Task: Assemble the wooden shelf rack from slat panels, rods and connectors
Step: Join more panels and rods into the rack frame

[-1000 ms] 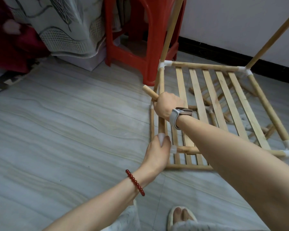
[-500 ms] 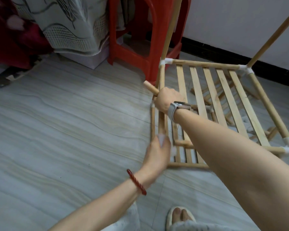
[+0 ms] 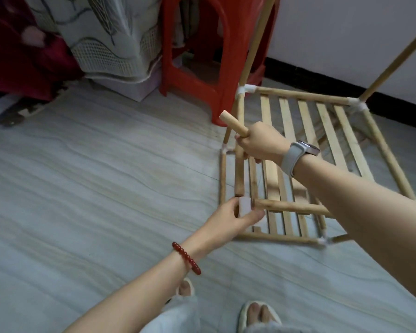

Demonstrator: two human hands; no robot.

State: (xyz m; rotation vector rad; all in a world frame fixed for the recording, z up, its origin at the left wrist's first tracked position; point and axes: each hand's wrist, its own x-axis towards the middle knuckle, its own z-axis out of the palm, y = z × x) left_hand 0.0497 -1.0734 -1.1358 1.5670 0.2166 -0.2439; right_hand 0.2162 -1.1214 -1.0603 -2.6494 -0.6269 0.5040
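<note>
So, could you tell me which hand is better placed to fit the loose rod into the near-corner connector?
The right hand: it already grips the loose rod. The left hand is busy holding the white connector steady at that corner, so it likely just braces.

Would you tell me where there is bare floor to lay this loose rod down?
The floor lies bare between the rack and the draped cloth. Right is crowded: slats, red stool behind.

Two hands [image 3: 262, 143] [image 3: 228, 218], two slat panels [image 3: 322, 138] [image 3: 276, 222], one red stool [image 3: 197, 80], two slippered feet [image 3: 259, 313] [image 3: 185, 288].
</note>
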